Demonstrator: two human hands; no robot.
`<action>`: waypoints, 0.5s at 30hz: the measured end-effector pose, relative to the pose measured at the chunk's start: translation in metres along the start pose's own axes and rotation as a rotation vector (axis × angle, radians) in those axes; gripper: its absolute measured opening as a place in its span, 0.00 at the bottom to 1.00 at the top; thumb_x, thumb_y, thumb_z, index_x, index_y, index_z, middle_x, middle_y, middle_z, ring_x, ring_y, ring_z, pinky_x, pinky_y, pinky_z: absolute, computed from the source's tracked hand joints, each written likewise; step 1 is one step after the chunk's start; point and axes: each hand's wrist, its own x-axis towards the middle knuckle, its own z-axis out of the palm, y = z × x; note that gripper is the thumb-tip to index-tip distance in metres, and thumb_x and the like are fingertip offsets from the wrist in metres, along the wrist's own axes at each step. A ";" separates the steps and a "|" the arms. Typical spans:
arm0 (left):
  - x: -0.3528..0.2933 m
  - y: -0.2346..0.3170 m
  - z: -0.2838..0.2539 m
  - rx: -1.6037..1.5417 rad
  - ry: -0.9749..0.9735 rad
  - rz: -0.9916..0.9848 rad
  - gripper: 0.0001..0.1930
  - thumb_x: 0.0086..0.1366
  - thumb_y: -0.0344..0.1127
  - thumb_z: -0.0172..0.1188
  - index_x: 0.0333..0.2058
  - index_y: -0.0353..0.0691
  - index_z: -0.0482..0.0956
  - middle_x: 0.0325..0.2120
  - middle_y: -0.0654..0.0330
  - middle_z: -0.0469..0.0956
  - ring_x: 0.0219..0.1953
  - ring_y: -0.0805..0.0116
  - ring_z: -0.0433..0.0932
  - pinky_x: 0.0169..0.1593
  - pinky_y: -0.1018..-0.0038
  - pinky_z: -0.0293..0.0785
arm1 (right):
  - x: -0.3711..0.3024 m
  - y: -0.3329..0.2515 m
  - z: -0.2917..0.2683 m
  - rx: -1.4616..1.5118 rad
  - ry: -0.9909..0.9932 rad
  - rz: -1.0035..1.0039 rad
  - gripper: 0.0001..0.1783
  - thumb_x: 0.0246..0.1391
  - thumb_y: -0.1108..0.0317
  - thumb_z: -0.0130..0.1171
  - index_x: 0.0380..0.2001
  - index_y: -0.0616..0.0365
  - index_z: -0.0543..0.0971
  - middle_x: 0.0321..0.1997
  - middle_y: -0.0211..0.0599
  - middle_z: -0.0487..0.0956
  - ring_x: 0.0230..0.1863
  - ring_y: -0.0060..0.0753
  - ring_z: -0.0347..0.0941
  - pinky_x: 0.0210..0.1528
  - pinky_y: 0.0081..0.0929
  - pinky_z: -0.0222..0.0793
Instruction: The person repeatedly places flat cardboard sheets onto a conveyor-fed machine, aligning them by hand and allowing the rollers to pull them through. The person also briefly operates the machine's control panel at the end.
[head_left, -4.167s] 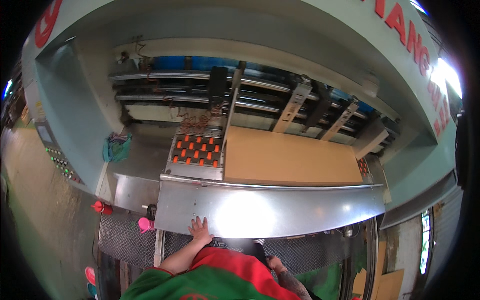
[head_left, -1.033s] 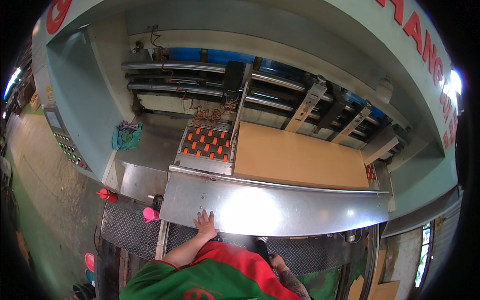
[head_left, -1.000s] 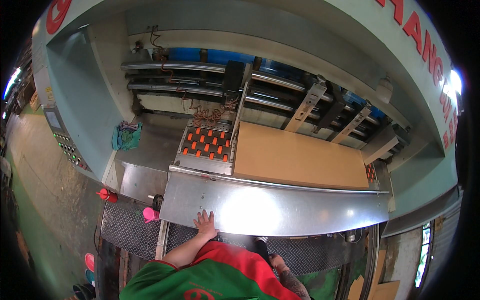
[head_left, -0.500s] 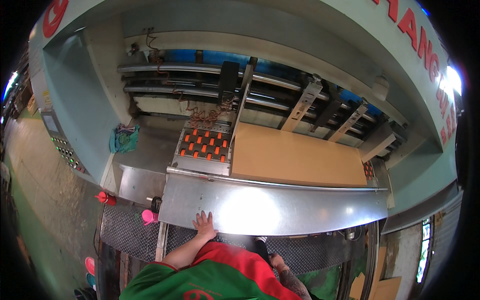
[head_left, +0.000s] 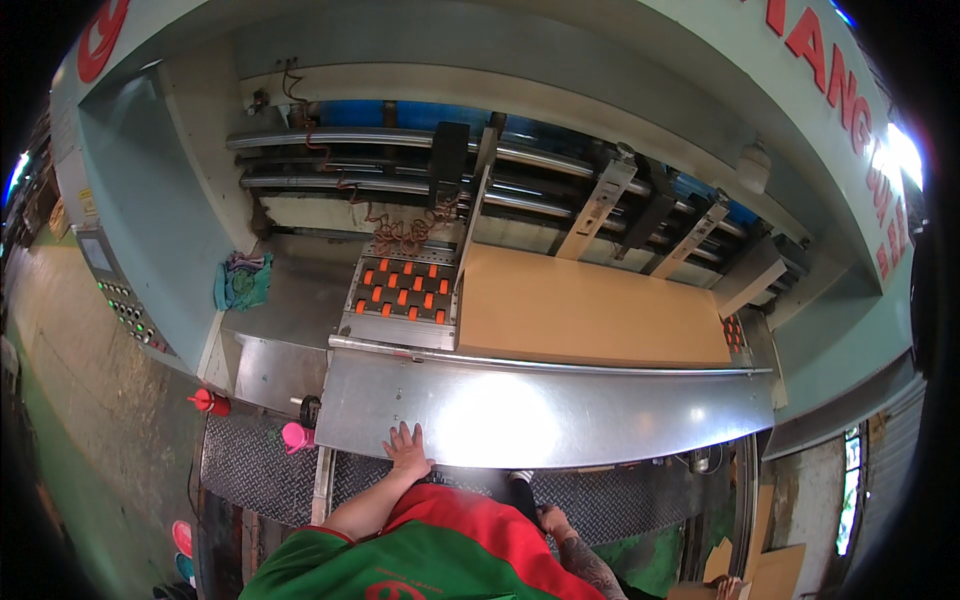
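My left hand lies flat on the front edge of a shiny metal shelf, its fingers spread and nothing in it. Down beside my leg is my right hand, its fingers curled in; whether they hold anything is hidden. Beyond the shelf, out of reach of both hands, a stack of brown cardboard sheets lies in the machine. Its left side touches an upright metal guide. To the left of that guide is a plate with orange rollers.
A teal cloth lies at left inside the machine, near a button panel. Red and pink drinking vessels stand left of the shelf. At lower right, another person's hand is at some cardboard. Patterned metal plate covers the floor.
Another person's hand and brown cardboard have come into view at the lower right edge. The view has shifted slightly. My two hands stay where they were.
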 end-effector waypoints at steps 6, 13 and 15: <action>0.000 0.000 -0.001 0.001 -0.002 -0.002 0.60 0.60 0.55 0.72 0.79 0.44 0.39 0.78 0.40 0.32 0.78 0.29 0.32 0.72 0.25 0.38 | -0.003 -0.002 0.000 0.008 0.008 0.014 0.26 0.63 0.50 0.52 0.51 0.59 0.85 0.54 0.59 0.83 0.60 0.63 0.77 0.63 0.49 0.72; 0.002 -0.001 0.004 -0.009 0.053 0.009 0.60 0.58 0.55 0.74 0.79 0.46 0.42 0.78 0.40 0.34 0.78 0.28 0.33 0.72 0.24 0.37 | 0.003 0.006 0.005 -0.019 -0.035 0.084 0.27 0.64 0.50 0.51 0.53 0.59 0.84 0.56 0.59 0.82 0.62 0.62 0.76 0.64 0.47 0.72; 0.002 -0.001 0.005 -0.020 0.028 -0.001 0.60 0.58 0.55 0.74 0.79 0.46 0.42 0.78 0.40 0.34 0.78 0.28 0.33 0.72 0.24 0.37 | 0.005 0.010 0.007 -0.018 -0.034 0.011 0.27 0.65 0.50 0.51 0.54 0.59 0.83 0.57 0.59 0.82 0.62 0.63 0.76 0.64 0.47 0.72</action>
